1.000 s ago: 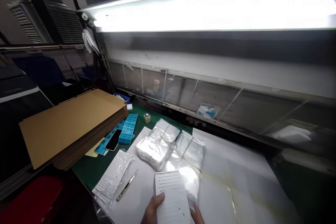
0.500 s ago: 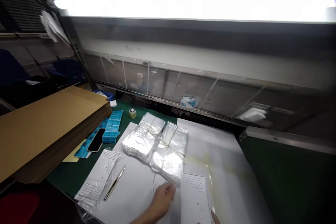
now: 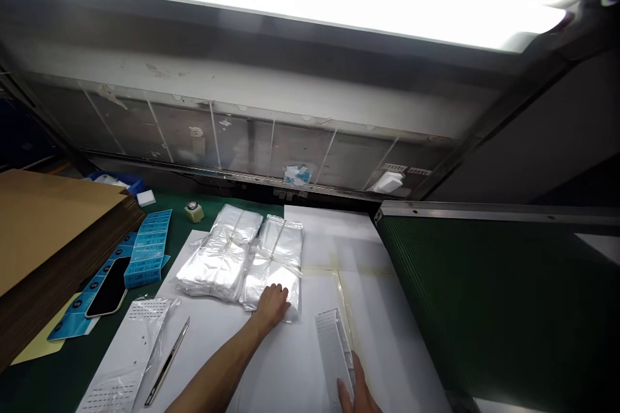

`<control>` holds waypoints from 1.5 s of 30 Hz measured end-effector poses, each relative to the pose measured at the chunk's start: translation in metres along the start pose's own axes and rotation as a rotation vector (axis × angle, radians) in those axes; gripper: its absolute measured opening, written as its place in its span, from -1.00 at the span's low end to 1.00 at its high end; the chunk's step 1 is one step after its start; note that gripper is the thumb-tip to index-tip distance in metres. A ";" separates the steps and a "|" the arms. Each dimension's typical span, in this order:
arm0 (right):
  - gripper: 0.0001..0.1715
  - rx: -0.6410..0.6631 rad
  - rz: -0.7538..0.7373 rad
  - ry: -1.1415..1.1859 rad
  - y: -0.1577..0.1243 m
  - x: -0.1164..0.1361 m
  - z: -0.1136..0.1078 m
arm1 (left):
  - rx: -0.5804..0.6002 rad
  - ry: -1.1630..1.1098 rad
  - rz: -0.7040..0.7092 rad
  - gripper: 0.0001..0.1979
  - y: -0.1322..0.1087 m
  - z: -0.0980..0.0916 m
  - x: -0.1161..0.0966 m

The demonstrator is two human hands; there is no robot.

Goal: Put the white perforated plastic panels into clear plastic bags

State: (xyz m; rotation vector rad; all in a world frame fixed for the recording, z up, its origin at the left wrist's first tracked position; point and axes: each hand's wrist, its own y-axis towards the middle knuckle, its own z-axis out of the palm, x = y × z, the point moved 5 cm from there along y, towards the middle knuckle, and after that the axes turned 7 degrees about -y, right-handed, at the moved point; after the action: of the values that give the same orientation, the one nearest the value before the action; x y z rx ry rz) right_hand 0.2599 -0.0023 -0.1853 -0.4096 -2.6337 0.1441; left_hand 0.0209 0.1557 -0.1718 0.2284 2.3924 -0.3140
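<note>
Left hand (image 3: 272, 307) is laid open and unclenched on the near end of a tied bundle of clear plastic bags (image 3: 274, 258). Right hand (image 3: 357, 388) is closed on the lower edge of a perforated white sheet (image 3: 333, 352), which is held tilted, its far end raised toward the bundle. A second tied bundle of clear plastic bags (image 3: 213, 264) is placed against the first, and both lie on white paper sheets (image 3: 310, 361) spread over a green work mat (image 3: 177, 226). Strips of pale tape (image 3: 339, 310) are stuck across the paper just beyond the right hand. To the left, a snap-off utility knife (image 3: 166, 361) lies beside another perforated sheet in a plastic sleeve (image 3: 126, 352). Blue printed labels (image 3: 146, 248) and a smartphone (image 3: 109, 295) are placed near a stack of corrugated cardboard sheets (image 3: 43, 232). A small round jar (image 3: 194, 211) is set near the mat's far edge.
</note>
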 end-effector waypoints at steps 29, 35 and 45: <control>-0.60 0.165 -0.324 0.347 0.028 0.175 -0.051 | -0.258 -1.371 -0.226 -0.67 -0.066 -0.086 -0.018; -0.71 0.199 -0.414 0.356 0.019 0.209 -0.051 | -0.183 -1.501 -0.241 -0.73 -0.095 -0.079 -0.039; -0.69 0.211 -0.342 0.326 0.025 0.198 -0.062 | 0.021 -1.563 -0.246 -0.73 -0.125 -0.084 -0.038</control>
State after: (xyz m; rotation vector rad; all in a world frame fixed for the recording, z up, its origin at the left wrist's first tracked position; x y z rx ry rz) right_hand 0.1279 0.0845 -0.0485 0.0854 -2.2951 0.2206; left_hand -0.0345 0.0573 -0.0650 -0.2545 0.8572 -0.4059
